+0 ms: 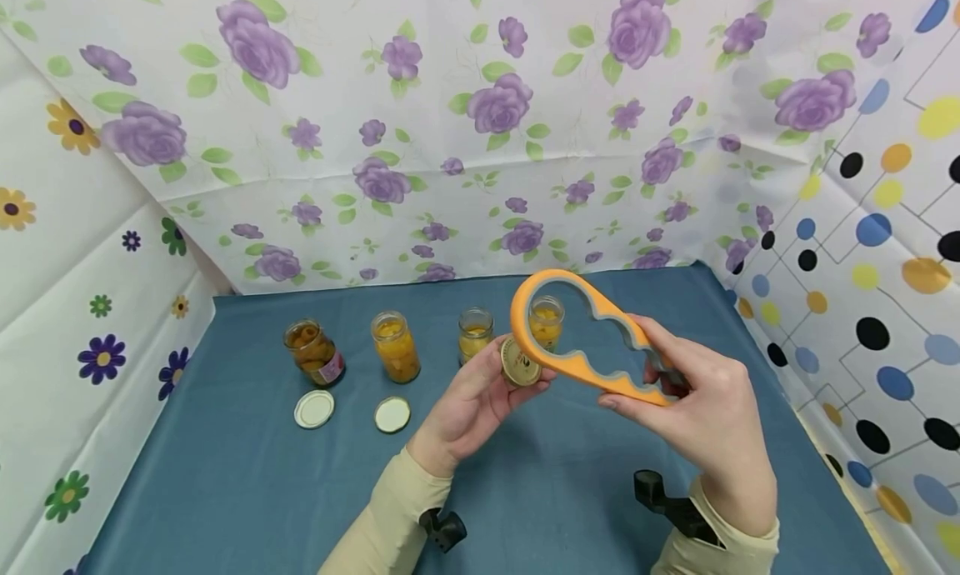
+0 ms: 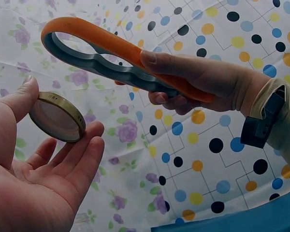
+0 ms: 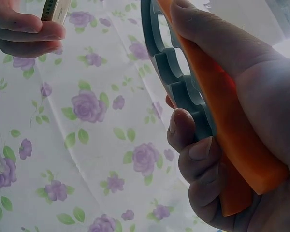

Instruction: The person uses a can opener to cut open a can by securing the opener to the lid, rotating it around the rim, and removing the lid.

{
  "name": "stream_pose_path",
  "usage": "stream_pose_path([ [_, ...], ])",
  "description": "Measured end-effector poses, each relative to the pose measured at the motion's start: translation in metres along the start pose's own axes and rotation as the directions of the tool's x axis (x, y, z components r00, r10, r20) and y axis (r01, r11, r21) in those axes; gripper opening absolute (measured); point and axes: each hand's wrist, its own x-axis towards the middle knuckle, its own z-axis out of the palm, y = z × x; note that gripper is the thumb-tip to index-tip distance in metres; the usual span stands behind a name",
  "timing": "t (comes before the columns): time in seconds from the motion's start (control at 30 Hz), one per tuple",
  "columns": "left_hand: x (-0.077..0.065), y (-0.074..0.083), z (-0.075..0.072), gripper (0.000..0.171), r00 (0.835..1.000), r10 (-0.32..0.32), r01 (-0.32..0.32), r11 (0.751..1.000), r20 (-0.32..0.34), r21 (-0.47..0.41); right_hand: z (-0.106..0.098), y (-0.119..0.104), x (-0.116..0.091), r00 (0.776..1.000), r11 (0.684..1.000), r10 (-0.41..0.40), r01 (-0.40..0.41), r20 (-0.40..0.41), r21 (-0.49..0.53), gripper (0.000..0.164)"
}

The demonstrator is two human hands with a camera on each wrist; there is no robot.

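Between thumb and fingertips my left hand (image 1: 474, 396) pinches a gold jar lid (image 1: 519, 363), raised above the table. In the left wrist view the lid (image 2: 58, 117) is tilted on edge, fingers spread beneath it. My right hand (image 1: 701, 396) grips the handles of an orange jar opener (image 1: 551, 279) with a grey scalloped inner edge. The opener's round end overlaps the lid in the head view. Behind it stand two open jars of yellow pieces, one (image 1: 476, 335) partly hidden by the left hand, the other (image 1: 547, 323) seen through the opener's loop.
Further left stand an open jar of yellow fruit (image 1: 396, 347) and an open jar of brownish contents (image 1: 313, 352). A white lid (image 1: 314, 409) and a gold-rimmed lid (image 1: 392, 414) lie before them on the blue tablecloth (image 1: 247, 483). Patterned sheets (image 1: 420, 225) enclose the table.
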Motion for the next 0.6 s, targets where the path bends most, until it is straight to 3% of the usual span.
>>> stream_pose_path([
  [0.33,0.000,0.002,-0.001,0.058,1.000,-0.005,0.005,1.000,-0.029,0.026,0.002,0.002,0.003,1.000,1.000,0.004,-0.004,0.007,-0.002,0.088],
  [0.43,0.003,0.000,0.002,0.057,0.995,-0.014,0.029,0.988,-0.101,0.152,0.002,0.004,0.003,1.000,1.000,0.011,-0.011,-0.010,-0.006,0.088],
  [0.5,0.005,-0.002,0.005,0.055,0.986,-0.004,0.053,0.954,-0.165,0.296,0.002,0.006,0.004,0.999,0.999,0.033,-0.033,-0.026,-0.014,0.089],
  [0.53,0.006,-0.004,0.006,0.054,0.980,0.007,0.072,0.921,-0.201,0.382,0.003,0.007,0.005,0.998,0.999,0.049,-0.050,-0.036,-0.021,0.089],
  [0.6,0.008,-0.009,0.007,0.052,0.967,0.045,0.108,0.821,-0.252,0.561,0.004,0.011,0.006,0.994,0.995,0.091,-0.092,-0.059,-0.029,0.089],
])
